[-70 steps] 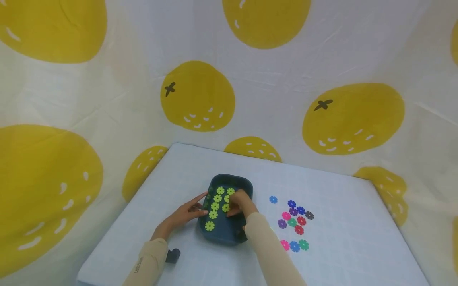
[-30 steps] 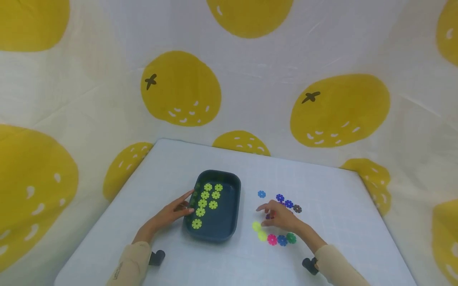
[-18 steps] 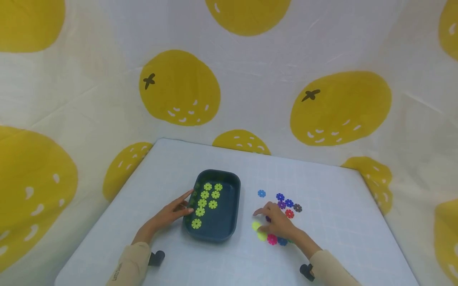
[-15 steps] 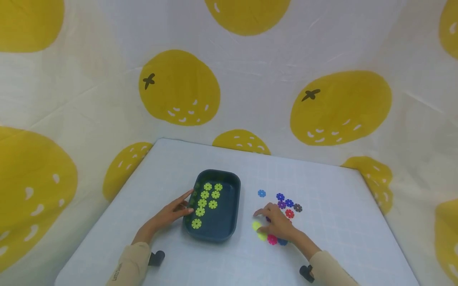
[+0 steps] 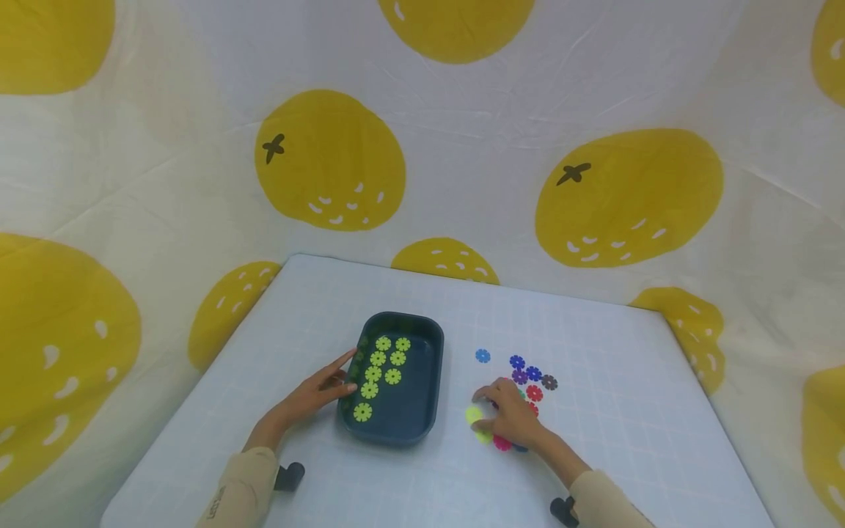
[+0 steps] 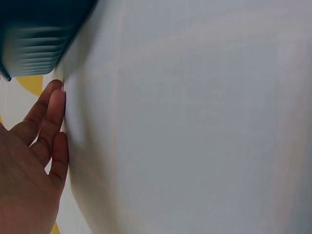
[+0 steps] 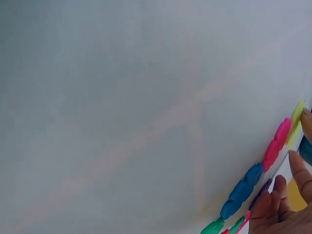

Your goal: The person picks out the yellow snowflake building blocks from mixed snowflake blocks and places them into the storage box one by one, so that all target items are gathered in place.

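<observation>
In the head view my left hand (image 5: 312, 396) rests against the left rim of a dark blue-green tray (image 5: 422, 422), thumb and index finger extended. Several yellow-green notched plastic discs (image 5: 363, 412) lie in the tray's left half. My right hand (image 5: 518, 418) is over the loose discs, its thumb on a lower yellow disc (image 5: 483, 438) and its bent index finger just beyond an upper yellow disc (image 5: 473, 414). The right wrist view shows the thumb touching the edge of a yellow disc (image 7: 296, 122), the index fingertip apart from it. Part of the pile is hidden under this hand.
Blue (image 5: 483, 356), dark blue (image 5: 517, 361), purple, red (image 5: 535, 393), brown (image 5: 549, 382) and pink discs (image 5: 502, 443) lie around the right hand. The white-covered table (image 5: 634, 411) meets a lemon-patterned cloth (image 5: 462, 147) behind. A dark wrist mount (image 5: 289, 477) sits under the left forearm.
My right hand left the tray for the loose discs at right, then its fingers drew closer around the yellow ones. The left hand stayed at the tray's edge; the head view shifted slightly.
</observation>
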`<state>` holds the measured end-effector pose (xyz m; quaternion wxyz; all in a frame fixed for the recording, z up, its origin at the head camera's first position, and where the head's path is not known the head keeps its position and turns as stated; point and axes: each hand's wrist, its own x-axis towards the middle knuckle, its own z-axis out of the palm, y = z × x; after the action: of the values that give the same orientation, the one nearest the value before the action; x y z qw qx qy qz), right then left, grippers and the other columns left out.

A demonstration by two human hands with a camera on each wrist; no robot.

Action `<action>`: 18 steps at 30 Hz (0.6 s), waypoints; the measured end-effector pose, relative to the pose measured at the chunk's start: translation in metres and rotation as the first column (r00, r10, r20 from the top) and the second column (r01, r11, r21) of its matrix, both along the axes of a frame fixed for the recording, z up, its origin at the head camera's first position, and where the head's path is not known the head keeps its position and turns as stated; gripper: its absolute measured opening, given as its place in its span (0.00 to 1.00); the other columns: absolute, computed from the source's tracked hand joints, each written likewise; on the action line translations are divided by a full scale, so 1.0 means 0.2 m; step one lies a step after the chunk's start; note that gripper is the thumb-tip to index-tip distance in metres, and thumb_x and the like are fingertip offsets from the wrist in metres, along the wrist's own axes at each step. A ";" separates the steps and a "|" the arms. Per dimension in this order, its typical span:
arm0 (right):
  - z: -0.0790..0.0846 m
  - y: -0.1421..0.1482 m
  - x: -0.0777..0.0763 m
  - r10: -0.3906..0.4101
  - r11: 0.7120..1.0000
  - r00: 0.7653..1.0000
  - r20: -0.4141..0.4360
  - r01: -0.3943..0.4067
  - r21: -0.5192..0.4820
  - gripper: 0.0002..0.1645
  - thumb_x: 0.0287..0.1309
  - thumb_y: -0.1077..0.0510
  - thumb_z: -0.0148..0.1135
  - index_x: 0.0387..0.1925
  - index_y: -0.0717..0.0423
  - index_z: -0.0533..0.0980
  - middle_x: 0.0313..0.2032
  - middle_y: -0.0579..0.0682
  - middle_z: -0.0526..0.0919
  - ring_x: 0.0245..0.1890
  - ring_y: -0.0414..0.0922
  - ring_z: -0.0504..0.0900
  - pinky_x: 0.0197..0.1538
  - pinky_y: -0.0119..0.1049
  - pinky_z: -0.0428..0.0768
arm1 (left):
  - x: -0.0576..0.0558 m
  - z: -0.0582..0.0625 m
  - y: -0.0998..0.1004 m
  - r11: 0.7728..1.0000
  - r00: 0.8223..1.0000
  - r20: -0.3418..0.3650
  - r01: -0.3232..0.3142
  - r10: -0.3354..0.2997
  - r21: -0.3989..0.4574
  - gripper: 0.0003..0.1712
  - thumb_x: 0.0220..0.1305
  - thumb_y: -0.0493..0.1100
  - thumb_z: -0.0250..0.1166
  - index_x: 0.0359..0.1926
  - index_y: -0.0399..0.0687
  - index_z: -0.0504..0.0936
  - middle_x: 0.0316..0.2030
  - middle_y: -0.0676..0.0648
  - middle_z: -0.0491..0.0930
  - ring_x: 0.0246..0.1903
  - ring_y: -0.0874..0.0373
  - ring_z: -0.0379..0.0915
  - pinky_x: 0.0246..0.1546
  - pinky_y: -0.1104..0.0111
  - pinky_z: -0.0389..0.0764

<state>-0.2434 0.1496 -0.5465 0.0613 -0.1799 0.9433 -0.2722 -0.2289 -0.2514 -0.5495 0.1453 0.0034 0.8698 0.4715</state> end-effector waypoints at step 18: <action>-0.08 -0.03 0.06 -0.122 0.989 0.992 -0.011 0.121 -0.087 0.25 0.46 0.47 0.79 0.45 0.47 0.79 0.43 0.42 0.75 0.48 0.41 0.73 0.56 0.45 0.80 | -0.01 -0.02 0.01 1.000 1.000 0.025 -0.009 0.009 -0.013 0.42 0.66 0.63 0.62 0.75 0.82 0.51 0.68 0.41 0.67 0.66 0.44 0.62 0.66 0.38 0.62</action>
<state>-0.2320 0.1444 -0.5633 0.0293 -0.1267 0.9404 -0.3143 -0.2304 -0.2503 -0.5528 0.1540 -0.0072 0.8709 0.4667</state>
